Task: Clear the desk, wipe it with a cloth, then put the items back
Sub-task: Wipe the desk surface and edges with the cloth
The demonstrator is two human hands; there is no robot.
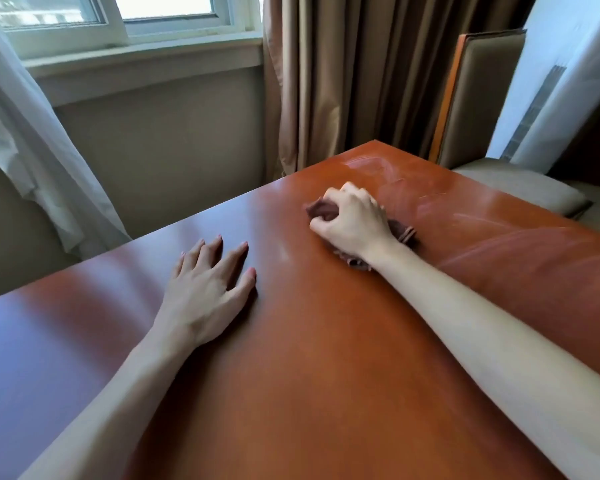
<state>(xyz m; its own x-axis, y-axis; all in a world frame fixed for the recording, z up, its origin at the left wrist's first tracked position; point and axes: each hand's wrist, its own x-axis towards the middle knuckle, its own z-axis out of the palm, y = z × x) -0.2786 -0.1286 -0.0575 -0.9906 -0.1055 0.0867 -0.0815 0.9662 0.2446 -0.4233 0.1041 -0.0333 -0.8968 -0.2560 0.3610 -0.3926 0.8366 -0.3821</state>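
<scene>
Head view, single frame. My right hand (352, 221) is curled into a fist around a bunched brown cloth (405, 233), pressing it onto the desk (319, 358). The cloth shows at 10 o'clock of the knuckles and again at 4 to 6 o'clock under the wrist; the middle of it is hidden by the hand. Taking the desk top as the dial, hand and cloth sit toward 1 o'clock, near the far corner.

My left hand (208, 289) lies flat on the desk, fingers straight and slightly spread, holding nothing. It sits at about 8 o'clock from the right hand, well apart from the cloth.

Faint pale smear arcs show on the glossy wood at 12 to 3 o'clock of the cloth, up to the far corner.

Surroundings: window (118, 15) at 11 o'clock, a sheer white curtain (32, 161) at 9 o'clock, a tan curtain (354, 74) at 12 o'clock. A padded chair (482, 98) stands just beside the desk's right edge at 2 o'clock; a white panel (561, 74) leans behind it.
</scene>
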